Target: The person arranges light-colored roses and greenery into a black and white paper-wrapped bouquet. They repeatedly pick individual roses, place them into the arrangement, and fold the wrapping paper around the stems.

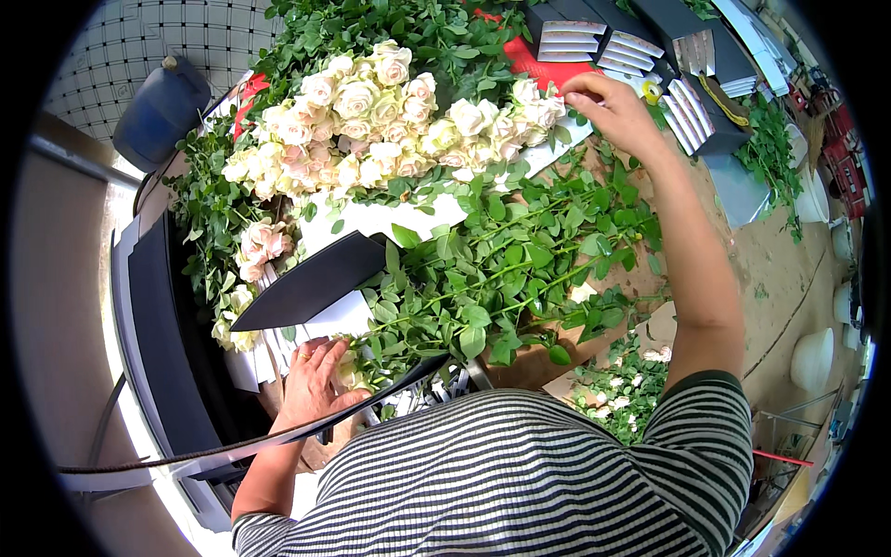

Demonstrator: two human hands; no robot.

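Note:
My left hand [316, 382] rests at the near left, its fingers apart beside a pale rose [351, 373] at the end of leafy green stems [492, 297]. Those long stems stretch across the table to the right. My right arm reaches far forward. Its hand [613, 110] has curved fingers, with a gap between thumb and fingertips, at the right edge of a large heap of cream and blush roses [371, 121]. Fingertips come close to the outermost blooms; nothing held shows there. A dark upright board [316, 281] stands between my left hand and the heap.
Dark boxes [710, 116] with pale folded cardboard strips stand at the far right. A blue barrel [161, 113] is at the far left. Small white roses [620, 385] lie low on the right. A curved dark-edged band [251, 450] crosses in front of me. White buckets [813, 360] stand farther right.

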